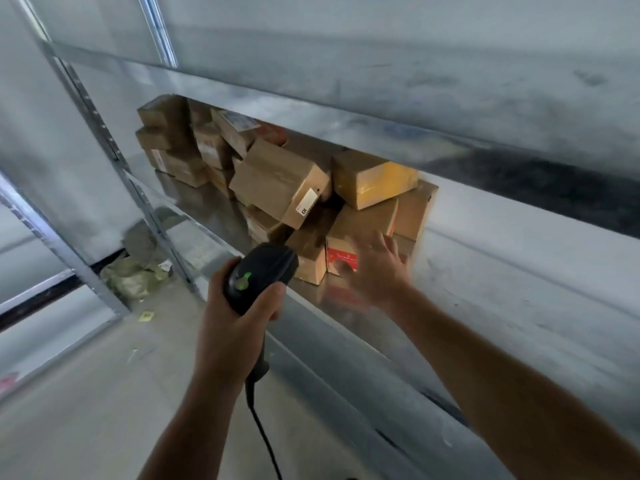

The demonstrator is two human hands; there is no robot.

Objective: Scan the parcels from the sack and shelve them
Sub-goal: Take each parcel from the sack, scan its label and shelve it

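At a metal shelf (pixel 519 271) stacked with cardboard parcels, we see the left hand (pixel 235 306) wrapped round the grip of a black barcode scanner (pixel 261 271), its green light lit and its cable (pixel 263 434) trailing down toward the floor (pixel 104 393). The right hand (pixel 379 271) is spread, fingers straight and holding nothing, at the front of a small carton with a red-printed face (pixel 341 259). The carton sits at the near right end of the pile, on the shelf's front edge. Motion blur keeps us from telling whether the fingers touch it. The carton lies straight ahead of the right hand, plainly the nearer of the two, while the scanner's nose points at the pile from the carton's left. It shows us its short face; how far it runs back into the shelf is hidden. Above it lean a brown box with a white label (pixel 277 181) and a yellow-taped box (pixel 374 178). A crumpled greenish sack (pixel 133 277) lies on the floor, well to the left.
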